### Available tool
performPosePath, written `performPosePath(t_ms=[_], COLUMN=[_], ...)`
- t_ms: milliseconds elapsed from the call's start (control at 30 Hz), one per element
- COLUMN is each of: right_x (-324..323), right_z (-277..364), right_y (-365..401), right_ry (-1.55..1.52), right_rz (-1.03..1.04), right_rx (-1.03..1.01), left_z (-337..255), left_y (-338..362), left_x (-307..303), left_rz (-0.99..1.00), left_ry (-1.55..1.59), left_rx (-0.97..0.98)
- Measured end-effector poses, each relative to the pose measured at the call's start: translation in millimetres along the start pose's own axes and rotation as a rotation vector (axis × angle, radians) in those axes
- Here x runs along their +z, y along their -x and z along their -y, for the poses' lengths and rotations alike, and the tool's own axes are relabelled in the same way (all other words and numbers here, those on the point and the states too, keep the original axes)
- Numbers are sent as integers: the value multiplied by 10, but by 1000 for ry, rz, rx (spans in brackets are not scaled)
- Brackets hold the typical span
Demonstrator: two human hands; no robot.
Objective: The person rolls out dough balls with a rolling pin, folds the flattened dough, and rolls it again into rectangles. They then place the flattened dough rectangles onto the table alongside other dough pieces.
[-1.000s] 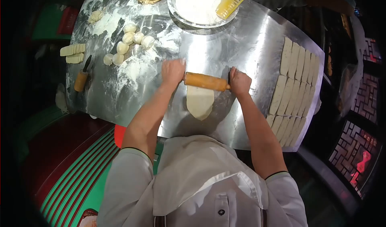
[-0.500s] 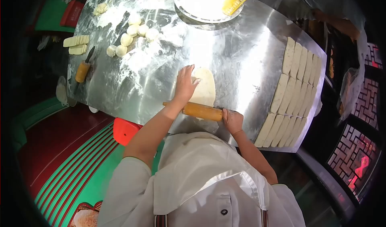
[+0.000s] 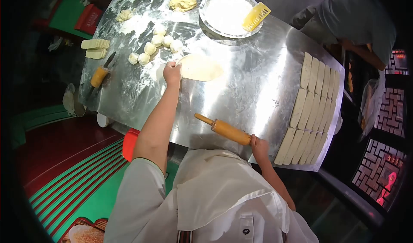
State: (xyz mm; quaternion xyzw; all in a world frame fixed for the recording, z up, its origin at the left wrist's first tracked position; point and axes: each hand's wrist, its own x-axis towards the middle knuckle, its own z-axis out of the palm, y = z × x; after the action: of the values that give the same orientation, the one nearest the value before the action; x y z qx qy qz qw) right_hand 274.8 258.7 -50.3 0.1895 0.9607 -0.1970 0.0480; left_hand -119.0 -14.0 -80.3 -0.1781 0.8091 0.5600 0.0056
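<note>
My left hand reaches far across the floured steel table and grips the left edge of a flat oval sheet of rolled dough. My right hand stays near the table's front edge, shut on one end of a wooden rolling pin that lies slanted on the steel. Several small dough balls lie just left of the sheet.
A round tray of flour with a yellow scraper sits at the back. Rows of cut dough strips fill the right side. A knife with a wooden handle, stacked dough slabs and a dough lump lie left. Another person stands beyond the far right corner.
My left hand left the rolling pin and carried the dough sheet away toward the back left. My right hand drew the pin back to the front edge.
</note>
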Motion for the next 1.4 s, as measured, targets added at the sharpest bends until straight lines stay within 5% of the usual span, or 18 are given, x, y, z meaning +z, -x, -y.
performPosePath(t_ms=[100, 167, 200, 267, 300, 433, 567, 667, 700, 867, 1067, 1267, 1400], right_x=[50, 68, 72, 30, -85, -196, -386, -461, -449, -116, 249, -36, -43], right_z=[-74, -105, -119, -123, -68, -120, -27, 76, 103, 373, 550, 541, 596], right_y=[50, 93, 101, 100, 69, -71, -275, -411, -431, -450, -1239, -2968, -2998], right_ry=[-51, -89, -172, -251, -291, -404, -393, -263, -174, -111, 59, 153, 129], right_rz=[-3, 11, -16, -41, -43, -116, -119, -35, -7, 70, -82, -185, -159], right_rx=[127, 204, 277, 351, 415, 545, 521, 393, 284, -5, -59, 10, 28], left_z=[-59, -248, -343, -572, -775, -1036, -399, 31, 36, -318, 144, -422, -480], left_y=[-56, 26, 63, 146, 271, 987, 1751, 1989, 1967, 1701, 1183, 167, 140], left_x=[-91, -72, -61, -31, -67, -214, -328, -499, -561, -893, -406, 514, 509], left_rz=[-46, 83, 84, 256, 256, 463, 952, 1117, 1125, 404, 474, 369, 364], left_ry=[-155, 362, 361, 421, 423, -194, -558, -397, -395, -496, -805, -974, -1008], left_rx=[-83, -184, -187, 151, 148, 652, 731, 661, 648, 833, 657, 386, 359])
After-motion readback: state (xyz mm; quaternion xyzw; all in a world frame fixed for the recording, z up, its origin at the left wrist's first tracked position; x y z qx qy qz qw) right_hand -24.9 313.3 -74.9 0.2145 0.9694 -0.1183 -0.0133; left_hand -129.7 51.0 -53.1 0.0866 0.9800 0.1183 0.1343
